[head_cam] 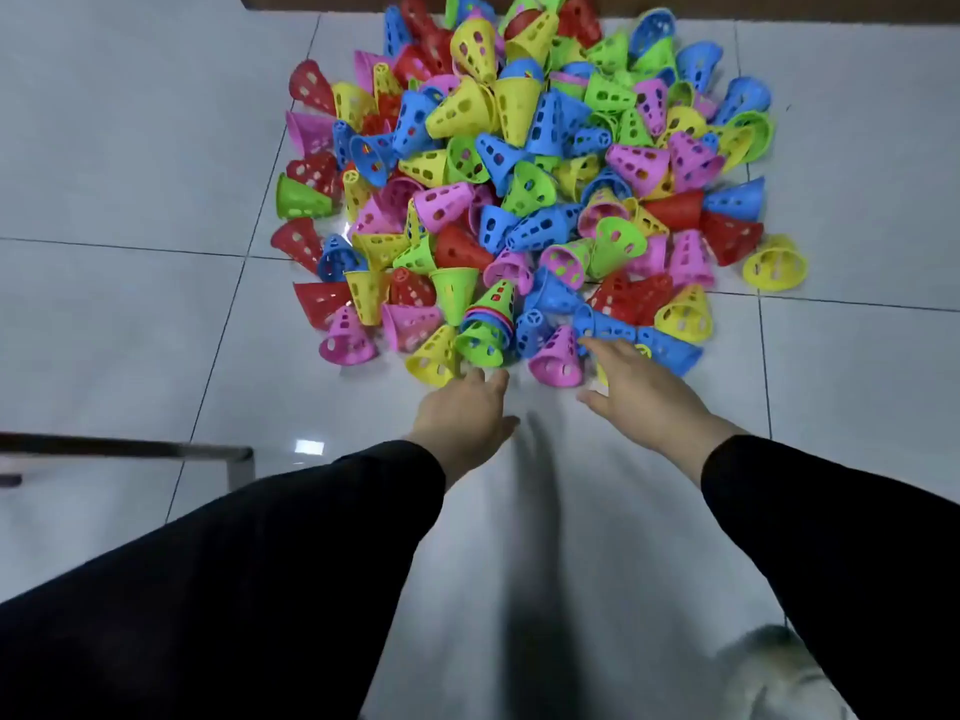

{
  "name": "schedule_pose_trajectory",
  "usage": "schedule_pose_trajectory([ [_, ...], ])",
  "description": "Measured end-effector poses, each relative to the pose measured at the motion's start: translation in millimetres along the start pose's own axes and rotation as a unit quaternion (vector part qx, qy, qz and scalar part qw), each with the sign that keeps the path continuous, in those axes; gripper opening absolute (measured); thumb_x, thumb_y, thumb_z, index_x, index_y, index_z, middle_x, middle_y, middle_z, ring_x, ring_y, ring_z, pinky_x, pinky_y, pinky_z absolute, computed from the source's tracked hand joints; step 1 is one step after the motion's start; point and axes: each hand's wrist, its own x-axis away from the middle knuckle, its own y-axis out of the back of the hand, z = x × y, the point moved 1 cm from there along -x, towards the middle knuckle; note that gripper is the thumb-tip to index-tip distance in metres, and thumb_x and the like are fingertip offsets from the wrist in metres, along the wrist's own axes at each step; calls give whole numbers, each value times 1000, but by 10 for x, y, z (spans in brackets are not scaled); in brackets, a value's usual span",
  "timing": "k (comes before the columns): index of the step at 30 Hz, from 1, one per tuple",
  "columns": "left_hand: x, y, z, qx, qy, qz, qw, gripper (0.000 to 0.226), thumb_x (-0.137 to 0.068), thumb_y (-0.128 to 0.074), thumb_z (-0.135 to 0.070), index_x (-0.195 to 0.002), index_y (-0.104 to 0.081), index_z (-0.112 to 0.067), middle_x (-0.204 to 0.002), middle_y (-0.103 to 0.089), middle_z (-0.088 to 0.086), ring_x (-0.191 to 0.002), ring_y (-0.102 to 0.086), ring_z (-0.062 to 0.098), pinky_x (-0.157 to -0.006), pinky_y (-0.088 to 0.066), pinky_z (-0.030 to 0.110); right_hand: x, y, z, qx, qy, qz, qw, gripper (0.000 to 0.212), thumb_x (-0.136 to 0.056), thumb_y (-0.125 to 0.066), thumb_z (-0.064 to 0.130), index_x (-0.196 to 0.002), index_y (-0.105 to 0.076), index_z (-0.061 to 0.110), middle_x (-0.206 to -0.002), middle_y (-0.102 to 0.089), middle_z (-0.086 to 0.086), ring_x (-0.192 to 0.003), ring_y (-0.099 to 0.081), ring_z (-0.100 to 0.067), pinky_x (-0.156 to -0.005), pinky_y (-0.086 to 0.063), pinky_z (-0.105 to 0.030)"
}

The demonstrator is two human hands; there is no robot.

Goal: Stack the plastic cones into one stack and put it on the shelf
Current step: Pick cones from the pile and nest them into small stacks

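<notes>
A big heap of plastic cones [524, 163] with holes, in red, yellow, green, blue and pink, lies on the tiled floor. A short stack of nested cones [491, 314] with a green one on top rests at the heap's near edge. My left hand [467, 413] hovers open just below a yellow cone [434, 358] and a green cone [480, 345]. My right hand [639, 392] is open too, its fingertips at a pink cone [556, 358] and a blue cone [667, 348]. Neither hand holds anything.
A metal frame [156, 452] juts in from the left at floor level. A dark wooden baseboard [779, 5] runs along the far edge behind the heap. Something pale and fuzzy [774, 672] sits at the bottom right. No shelf is in view.
</notes>
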Motion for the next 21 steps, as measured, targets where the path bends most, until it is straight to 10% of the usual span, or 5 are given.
schedule_pose_trajectory([
  [7, -176, 27, 348, 19, 158, -198, 967, 48, -88, -56, -47, -124, -49, -16, -117, -55, 10, -108, -55, 34, -82, -45, 45, -287, -259, 177, -52, -116, -95, 987, 55, -97, -49, 52, -133, -49, 10, -112, -63, -17, -103, -60, -36, -75, -46, -38],
  [21, -627, -153, 707, 143, 199, -85, 966, 57, -90, -63, -42, -132, -46, -8, -119, -60, 18, -109, -59, 37, -88, -47, 40, -774, -465, 454, -176, -278, -39, 943, 72, -89, -62, 49, -138, -33, 6, -121, -62, -18, -105, -62, -37, -70, -41, -32],
])
